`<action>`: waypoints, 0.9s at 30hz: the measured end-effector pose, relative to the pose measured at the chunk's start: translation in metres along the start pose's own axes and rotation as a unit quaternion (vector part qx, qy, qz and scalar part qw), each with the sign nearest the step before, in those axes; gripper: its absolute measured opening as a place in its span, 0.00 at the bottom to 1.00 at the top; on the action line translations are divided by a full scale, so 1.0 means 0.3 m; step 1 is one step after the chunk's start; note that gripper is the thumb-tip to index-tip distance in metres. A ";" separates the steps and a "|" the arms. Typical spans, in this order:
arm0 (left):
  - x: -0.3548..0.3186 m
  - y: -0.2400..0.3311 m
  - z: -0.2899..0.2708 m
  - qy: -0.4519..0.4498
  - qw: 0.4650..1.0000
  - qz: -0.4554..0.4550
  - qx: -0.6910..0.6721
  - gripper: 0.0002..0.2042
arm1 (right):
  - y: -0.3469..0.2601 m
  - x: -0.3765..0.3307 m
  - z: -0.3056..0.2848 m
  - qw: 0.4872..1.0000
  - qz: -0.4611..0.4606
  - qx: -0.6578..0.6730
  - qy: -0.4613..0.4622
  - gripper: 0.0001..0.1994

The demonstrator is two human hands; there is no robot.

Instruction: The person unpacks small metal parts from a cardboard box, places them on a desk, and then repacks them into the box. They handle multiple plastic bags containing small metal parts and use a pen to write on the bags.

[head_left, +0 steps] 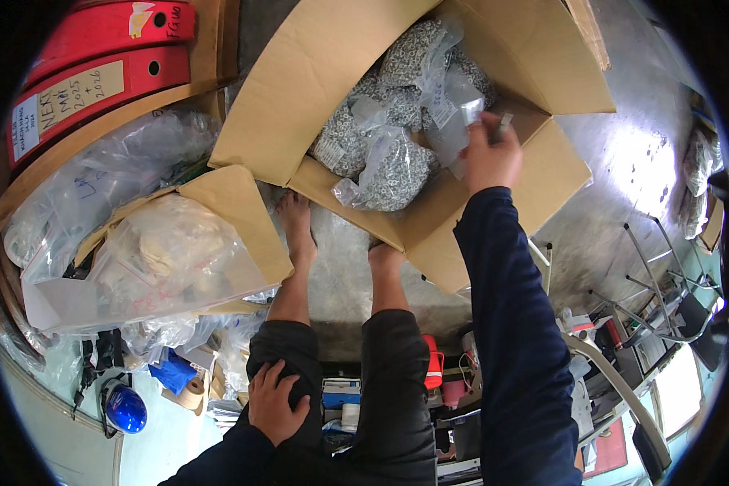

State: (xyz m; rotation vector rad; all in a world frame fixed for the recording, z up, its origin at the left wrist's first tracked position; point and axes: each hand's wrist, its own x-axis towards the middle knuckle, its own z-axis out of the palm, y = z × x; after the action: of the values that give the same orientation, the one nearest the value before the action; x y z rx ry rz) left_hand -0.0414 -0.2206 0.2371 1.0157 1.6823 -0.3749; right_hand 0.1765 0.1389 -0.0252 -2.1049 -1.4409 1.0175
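A large cardboard box (283, 97) stands with its flaps spread, holding several clear plastic bags of small silver metal parts that look like nuts or rings. The nearest bag (395, 172) lies toward the box's front wall. My right hand (495, 160) is over the box's right side, closed, with a small grey metal-looking object (504, 125) poking up from its fingers; its kind is unclear. Beside those fingertips is a flatter clear bag with a printed label (448, 121); whether they grip it too is hidden. On my left knee rests my left hand (277, 407), fingers spread, holding nothing.
At left, a smaller open carton (239, 215) is filled with clear plastic bags (166, 255). Red binders (97, 93) stand on a wooden shelf beyond it. A blue helmet (125, 407) hangs at lower left. Metal-framed chairs (660, 275) are at right.
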 end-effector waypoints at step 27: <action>0.092 0.040 -0.018 0.038 0.994 0.102 0.015 0.18 | 0.115 -0.504 -0.208 0.967 0.224 0.100 -0.067 0.07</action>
State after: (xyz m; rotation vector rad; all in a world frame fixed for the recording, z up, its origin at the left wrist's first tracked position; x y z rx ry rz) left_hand -0.0368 -0.1979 0.2171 1.2252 1.6254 -0.2308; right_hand 0.2138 -0.0082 0.0448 -2.2947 -0.8803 1.4273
